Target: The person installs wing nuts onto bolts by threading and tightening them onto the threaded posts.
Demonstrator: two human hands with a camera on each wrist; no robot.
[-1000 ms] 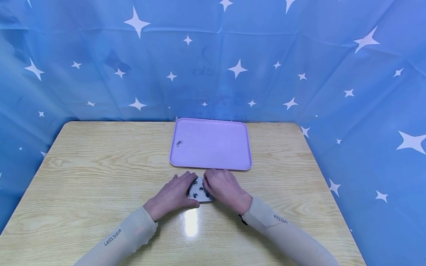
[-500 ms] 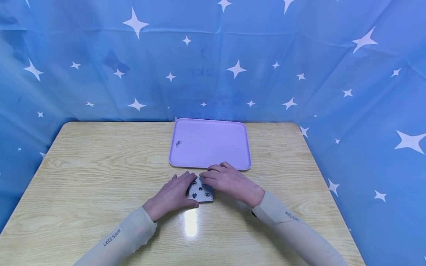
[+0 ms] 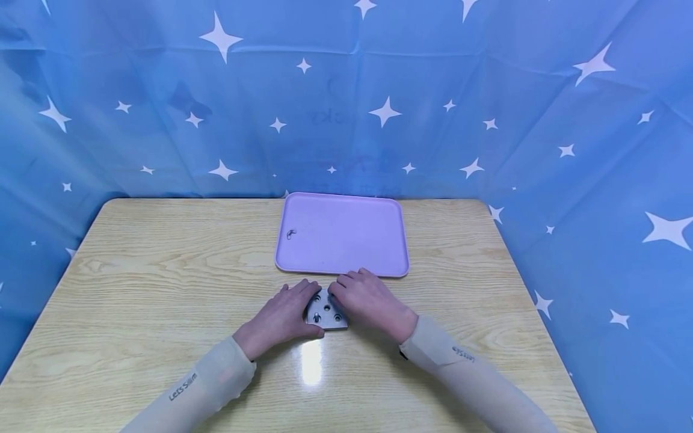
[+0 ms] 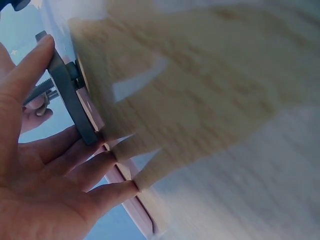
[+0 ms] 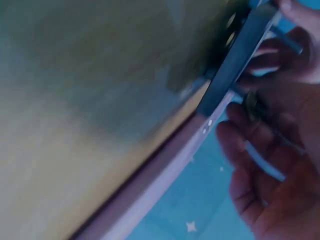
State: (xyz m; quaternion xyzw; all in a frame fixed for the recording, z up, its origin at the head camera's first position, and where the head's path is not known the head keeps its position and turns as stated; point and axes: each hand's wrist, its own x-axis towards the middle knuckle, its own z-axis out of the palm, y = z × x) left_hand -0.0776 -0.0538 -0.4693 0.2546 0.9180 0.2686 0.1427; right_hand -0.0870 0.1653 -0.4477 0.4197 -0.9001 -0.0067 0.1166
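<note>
A grey metal plate (image 3: 331,323) with several holes lies on the table in front of the tray. My left hand (image 3: 284,313) grips its left side, thumb at the near edge and fingers at the far edge. A threaded bolt (image 3: 317,317) stands up from its near left hole. Over the plate's far right corner, my right hand (image 3: 370,300) has its fingers curled and hides that corner in the head view. In the right wrist view its fingertips pinch a small wing nut (image 5: 251,104) on a bolt at the plate. Bolt heads (image 4: 75,72) show under the plate.
A purple tray (image 3: 346,240) lies behind the hands, with a small metal piece (image 3: 291,234) near its left side. The wood-grain table (image 3: 162,270) ends at a blue curtain (image 3: 346,120) with white stars.
My right hand opened and lifted off toward the right half a second ago, then came back to the plate's far right corner with curled fingers. The left hand and plate stay put.
</note>
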